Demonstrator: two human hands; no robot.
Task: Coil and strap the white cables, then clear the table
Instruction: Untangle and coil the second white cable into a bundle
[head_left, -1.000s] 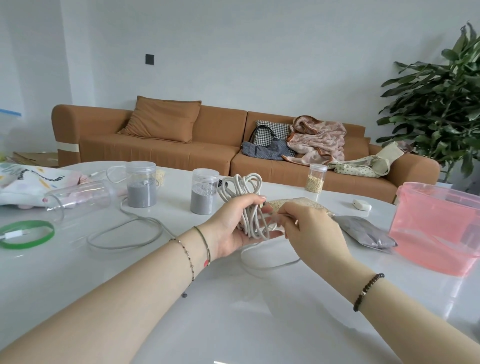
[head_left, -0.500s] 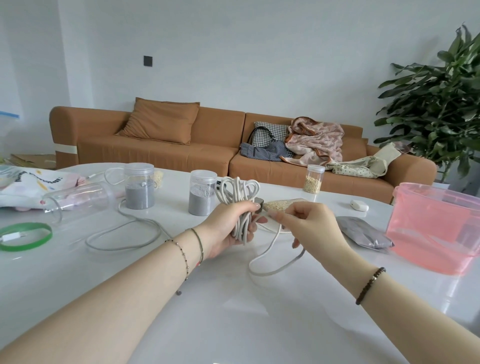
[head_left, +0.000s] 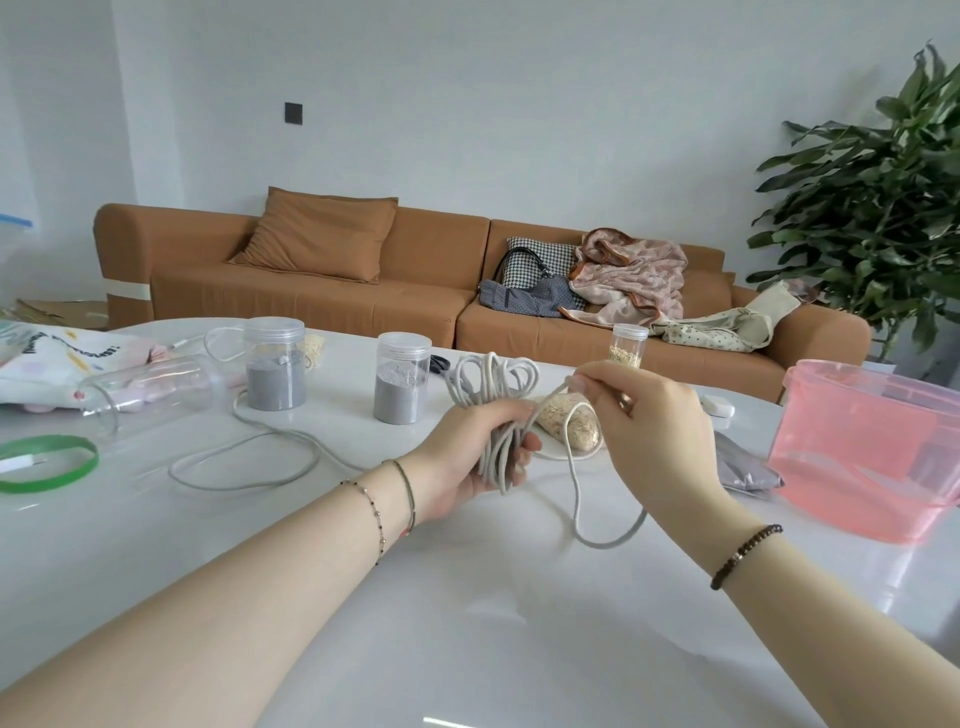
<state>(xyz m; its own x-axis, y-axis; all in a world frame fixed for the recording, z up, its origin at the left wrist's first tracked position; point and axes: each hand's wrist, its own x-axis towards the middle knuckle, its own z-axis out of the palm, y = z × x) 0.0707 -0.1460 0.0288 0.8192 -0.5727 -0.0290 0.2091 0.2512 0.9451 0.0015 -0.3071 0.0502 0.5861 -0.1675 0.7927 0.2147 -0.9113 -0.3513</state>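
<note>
My left hand (head_left: 470, 457) grips a bundle of coiled white cable (head_left: 491, 395) above the white table (head_left: 467, 623), loops standing up out of the fist. My right hand (head_left: 654, 426) pinches the loose tail of the same cable just right of the bundle. From there the tail (head_left: 587, 514) hangs down in a loop to the tabletop. A second white cable (head_left: 249, 457) lies loose on the table to the left, running back past the jars.
Two lidded jars of grey powder (head_left: 274, 371) (head_left: 402, 384) stand behind the hands, with a small grain jar (head_left: 627, 345) further back. A clear tube (head_left: 150, 395), green ring (head_left: 49, 462), grain bag (head_left: 569, 423), grey pouch (head_left: 743, 462) and pink tub (head_left: 872, 452) lie around.
My right hand has lifted and pulled the cable tail up and to the right, away from the bundle, so the tail hangs in a longer loop. My left hand keeps its hold.
</note>
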